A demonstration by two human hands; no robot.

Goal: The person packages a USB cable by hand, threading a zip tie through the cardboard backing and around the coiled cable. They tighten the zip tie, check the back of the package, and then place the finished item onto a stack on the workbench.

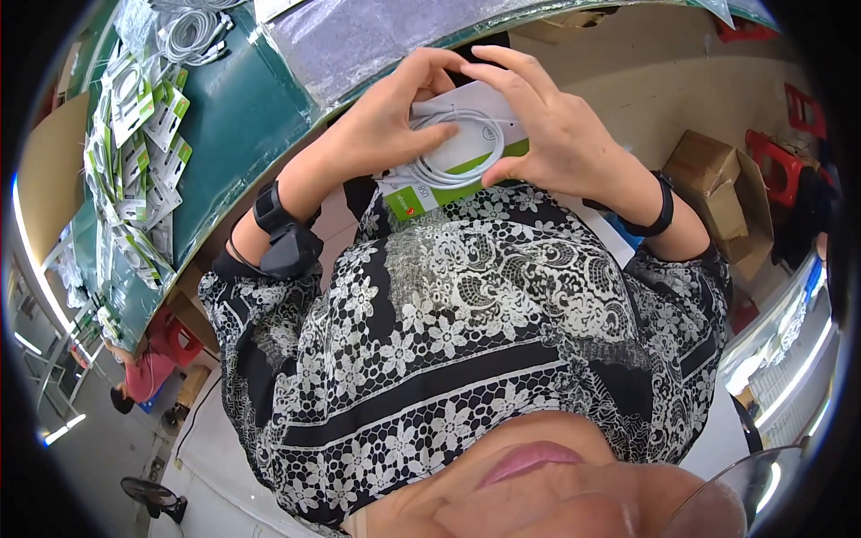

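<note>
A coiled white cable (495, 154) lies against a white and green packaging card (472, 149), held up in front of my chest. My left hand (390, 121) grips the card from the left, its thumb lying over the coil and its fingers curled behind the upper edge. On the right side, my right hand (565, 130) is curved around the card and coil. Its thumb touches the lower right of the coil, while its fingers arch over the top. The fingertips of both hands almost meet above the card. Part of the card's back is hidden.
Many carded cables (134, 152) are piled on the green table (238, 99) at the left. Loose coiled cables (190, 36) lie at the back left, near a plastic-covered surface (350, 40). A cardboard box (713, 184) and red stools (773, 166) stand at right. Another person (148, 368) sits far left.
</note>
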